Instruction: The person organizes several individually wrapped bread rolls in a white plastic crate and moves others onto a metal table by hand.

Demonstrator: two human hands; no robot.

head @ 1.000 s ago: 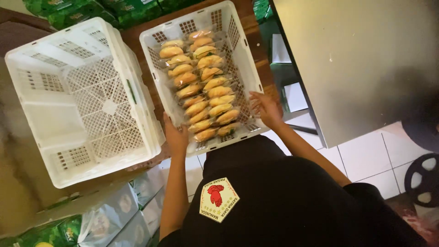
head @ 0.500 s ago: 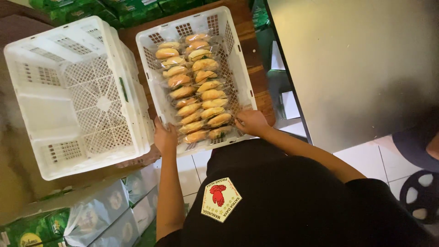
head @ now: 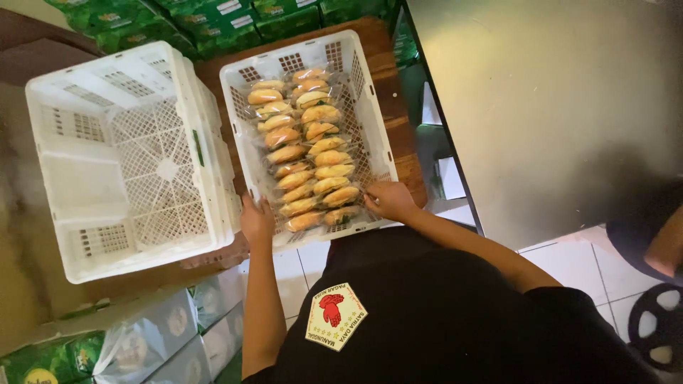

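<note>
Now, the scene line by line, every place told from the filled crate:
Filled crate: a white lattice crate (head: 370, 107) with two rows of wrapped buns (head: 306, 142), resting on a brown wooden desk (head: 398, 135); its near end hangs over the desk edge toward the person.
Long axis: it runs from the person's body away to the far side, slightly tilted.
Left hand: the left hand (head: 256, 220) is at the crate's near left corner, fingers closed around the rim (the thumb I cannot see).
Right hand: the right hand (head: 388, 199) lies on the near right part of the crate, fingers bent together on the rim beside the nearest buns; I cannot tell if it clamps.
Nearer hand: both touch the near end, one on each side.
Empty crate: a second white crate (head: 128, 156) stands just beside the filled crate's left wall.
Green packs: green packages (head: 213, 18) lie beyond the far end.
</note>
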